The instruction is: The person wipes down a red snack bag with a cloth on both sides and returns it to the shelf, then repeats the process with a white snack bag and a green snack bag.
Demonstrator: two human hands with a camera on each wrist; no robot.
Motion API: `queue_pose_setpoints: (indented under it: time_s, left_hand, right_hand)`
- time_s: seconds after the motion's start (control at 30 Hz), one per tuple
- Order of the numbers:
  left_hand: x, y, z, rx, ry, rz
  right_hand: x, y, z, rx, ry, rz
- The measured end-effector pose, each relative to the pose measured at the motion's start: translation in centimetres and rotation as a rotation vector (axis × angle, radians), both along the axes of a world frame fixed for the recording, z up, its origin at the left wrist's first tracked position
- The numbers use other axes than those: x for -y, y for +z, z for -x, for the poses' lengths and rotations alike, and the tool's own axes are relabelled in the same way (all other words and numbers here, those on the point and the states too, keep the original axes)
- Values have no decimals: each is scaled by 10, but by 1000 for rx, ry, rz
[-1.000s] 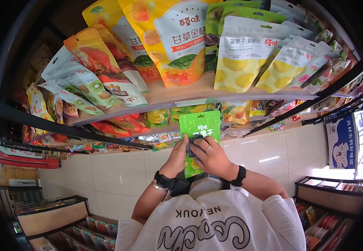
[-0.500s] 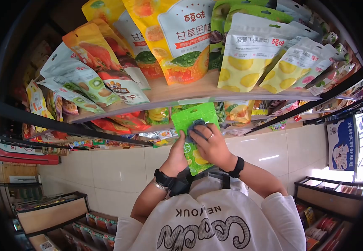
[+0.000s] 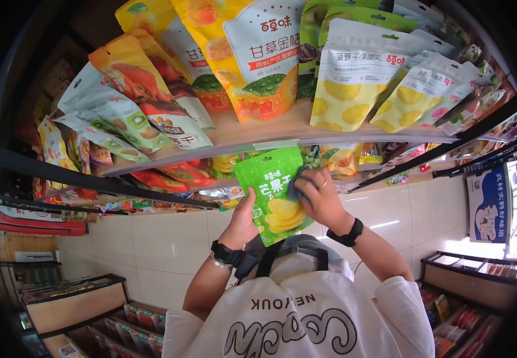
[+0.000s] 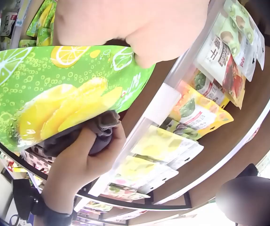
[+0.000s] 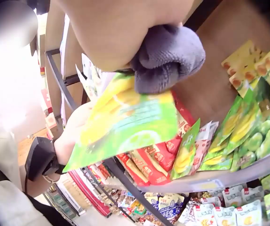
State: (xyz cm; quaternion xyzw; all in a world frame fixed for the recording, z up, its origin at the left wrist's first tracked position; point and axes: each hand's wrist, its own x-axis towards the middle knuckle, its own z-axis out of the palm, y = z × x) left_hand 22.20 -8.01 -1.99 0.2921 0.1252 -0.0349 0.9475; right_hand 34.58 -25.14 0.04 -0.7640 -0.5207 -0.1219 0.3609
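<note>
A green pouch of dried mango [image 3: 279, 215] is held up in front of the chest, its printed face upward. My left hand [image 3: 242, 224] grips its left edge, thumb lying on the front. Bunched in my right hand [image 3: 326, 200] is a dark grey cloth [image 3: 297, 184], at the pouch's right edge. From the left wrist, the cloth [image 4: 95, 129] lies against the edge beside the mango picture. Soft, folded fabric [image 5: 168, 59] shows close up in the right wrist view, overlapping the pouch [image 5: 130, 120]. The left fingers behind the pouch are hidden.
Ahead, a wooden shelf [image 3: 223, 136] carries standing snack pouches, among them a large yellow one [image 3: 264, 77] and pale ones with yellow fruit [image 3: 342, 89]. Lower shelves hold more packs behind the hands. Black metal rails [image 3: 443, 152] run along both sides. Tiled floor [image 3: 169, 238] lies below.
The cloth in my right hand has moved from the pouch's middle to its right edge, uncovering the lettering and mango picture. My left hand and the pouch have shifted slightly left and tilted.
</note>
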Motion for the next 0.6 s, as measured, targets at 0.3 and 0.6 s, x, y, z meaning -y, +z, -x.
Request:
queue_pose_setpoints:
  time_s: [0.3, 0.6]
  left_hand:
    - [-5, -10, 9, -122, 138, -188]
    - [-6, -23, -2, -191, 174, -434]
  right_hand:
    - [12, -4, -14, -570, -69, -11]
    - [14, 16, 9, -717, 298, 80]
